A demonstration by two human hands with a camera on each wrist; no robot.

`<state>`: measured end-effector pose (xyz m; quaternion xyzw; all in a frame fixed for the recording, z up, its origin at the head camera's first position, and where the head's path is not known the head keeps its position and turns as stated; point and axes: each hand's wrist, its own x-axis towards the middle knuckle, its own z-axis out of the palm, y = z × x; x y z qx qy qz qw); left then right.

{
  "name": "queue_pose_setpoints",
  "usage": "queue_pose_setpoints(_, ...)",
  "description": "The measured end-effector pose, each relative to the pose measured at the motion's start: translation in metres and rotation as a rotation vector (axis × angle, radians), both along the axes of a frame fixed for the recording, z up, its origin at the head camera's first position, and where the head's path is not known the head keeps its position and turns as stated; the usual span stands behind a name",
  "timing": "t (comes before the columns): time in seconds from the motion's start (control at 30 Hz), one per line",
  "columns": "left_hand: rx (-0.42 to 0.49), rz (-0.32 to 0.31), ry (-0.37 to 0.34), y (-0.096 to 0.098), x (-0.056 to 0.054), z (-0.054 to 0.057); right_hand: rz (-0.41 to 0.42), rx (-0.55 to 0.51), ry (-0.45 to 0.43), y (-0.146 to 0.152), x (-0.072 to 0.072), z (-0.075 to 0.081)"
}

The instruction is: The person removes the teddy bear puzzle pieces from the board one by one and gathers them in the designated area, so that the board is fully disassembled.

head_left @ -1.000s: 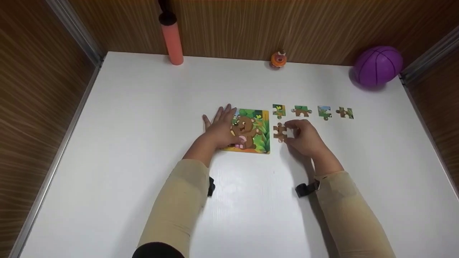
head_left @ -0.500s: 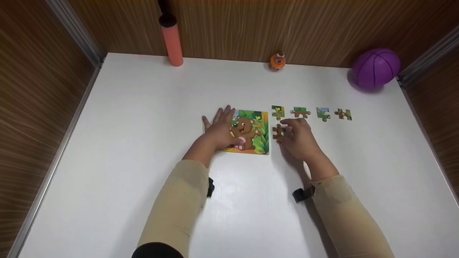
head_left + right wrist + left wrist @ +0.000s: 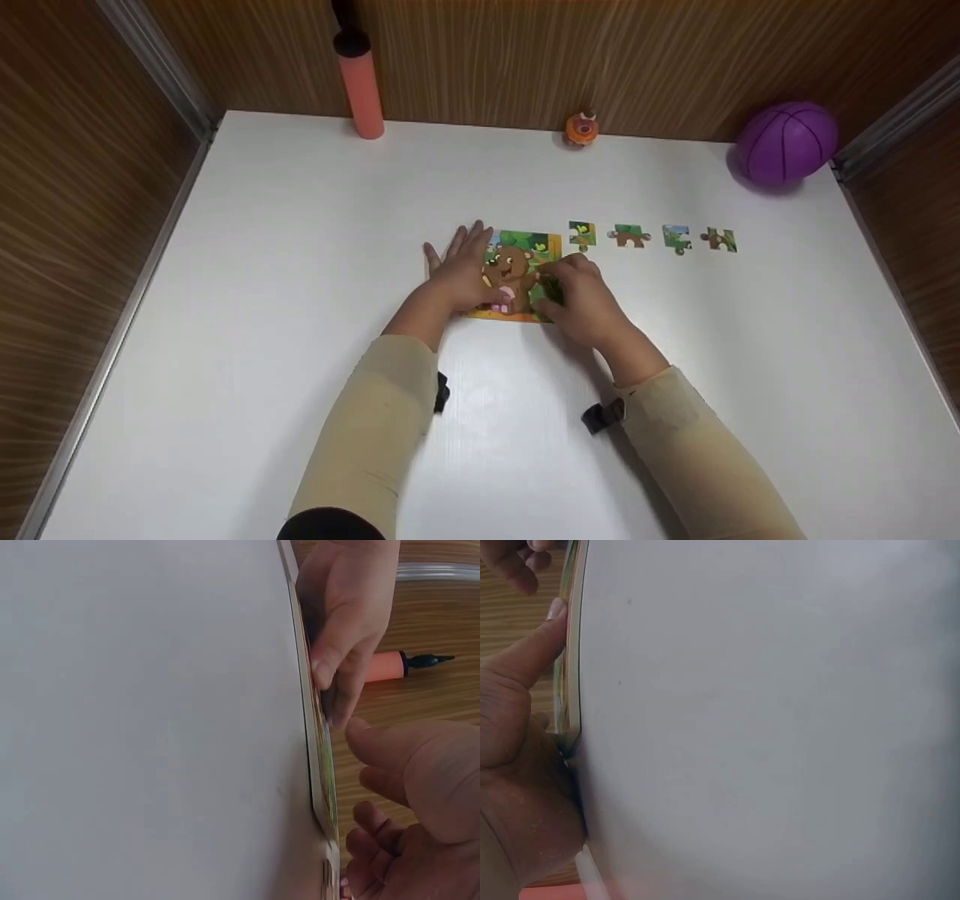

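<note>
A square bear jigsaw board (image 3: 511,259) lies on the white table. My left hand (image 3: 457,279) rests on its left part with fingers spread, the thumb lying across the picture near the bear's feet. Over the board's right edge is my right hand (image 3: 586,301), thumb and forefinger apart, with the green leaf picture showing between them. In the right wrist view these fingers (image 3: 379,746) are close above the board and nothing shows between them. A loose brown puzzle piece (image 3: 328,879) lies beside the board there; in the head view the right hand covers that spot.
Beyond the right hand several loose puzzle pieces form a row, among them a yellow-green one (image 3: 582,235) and a brown-green one (image 3: 721,239). An orange hand pump (image 3: 362,94), a small orange toy (image 3: 582,129) and a purple ball (image 3: 787,142) stand along the back wall.
My right hand has moved left, away from fingering the loose brown piece, to over the board's right edge. The left hand has stayed on the board.
</note>
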<state>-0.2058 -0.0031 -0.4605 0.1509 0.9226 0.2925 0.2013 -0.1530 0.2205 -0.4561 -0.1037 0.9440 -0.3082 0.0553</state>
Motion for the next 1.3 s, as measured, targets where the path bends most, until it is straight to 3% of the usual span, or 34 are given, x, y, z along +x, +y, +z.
queue_pose_setpoints(0.3, 0.000, 0.007, 0.007, 0.000, 0.000, -0.001, 0.027, 0.048, 0.012, -0.017, 0.000, -0.002)
queue_pose_setpoints(0.57, 0.000, 0.007, 0.010, 0.000, -0.001, -0.003, 0.027, 0.068, 0.057, -0.034, -0.011, -0.006)
queue_pose_setpoints(0.8, 0.009, 0.005, 0.003, -0.001, 0.000, 0.000, 0.027, 0.028, 0.049, -0.046, -0.024, -0.011)
queue_pose_setpoints(0.93, 0.005, 0.011, 0.001, -0.001, 0.000, 0.002, -0.012, -0.014, 0.024, -0.050, -0.029, -0.011)
queue_pose_setpoints(1.3, -0.012, 0.043, 0.043, 0.002, 0.000, -0.003, -0.080, -0.081, -0.011, -0.051, -0.033, -0.013)
